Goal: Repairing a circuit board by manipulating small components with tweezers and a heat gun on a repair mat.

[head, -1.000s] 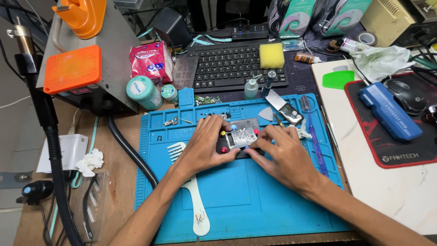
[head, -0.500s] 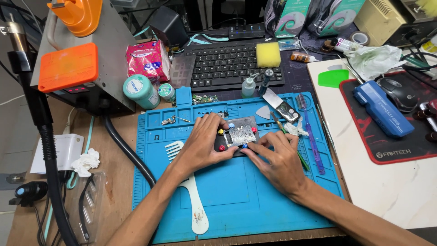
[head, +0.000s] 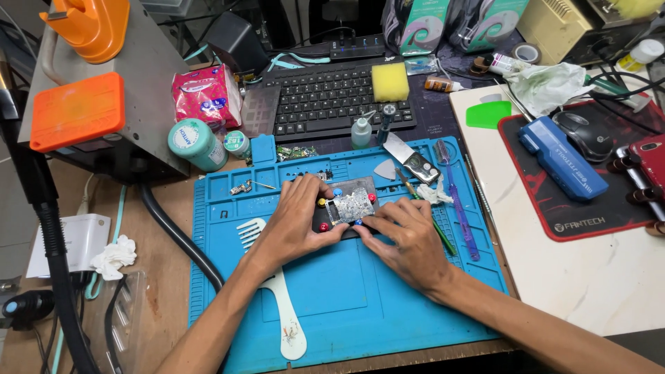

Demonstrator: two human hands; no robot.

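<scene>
A small silver circuit board (head: 351,206) sits clamped in a dark holder (head: 360,187) with red, blue and yellow knobs, on a blue silicone work mat (head: 332,291). My left hand (head: 294,221) rests on the holder's left side, fingers touching its edge. My right hand (head: 405,239) lies against its lower right side, fingertips touching the board's lower edge. Neither hand lifts anything.
A white comb-like tool (head: 277,305) lies on the mat under my left forearm. A brush (head: 454,194), tweezers and a small phone part (head: 415,163) lie at the mat's right. Behind are a black keyboard (head: 332,97), a yellow sponge (head: 390,82) and teal jars (head: 197,144). A red-edged mouse pad (head: 589,208) lies right.
The head view shifted slightly. My hands stay on the holder, with the right fingers moving a little closer to the board's lower edge.
</scene>
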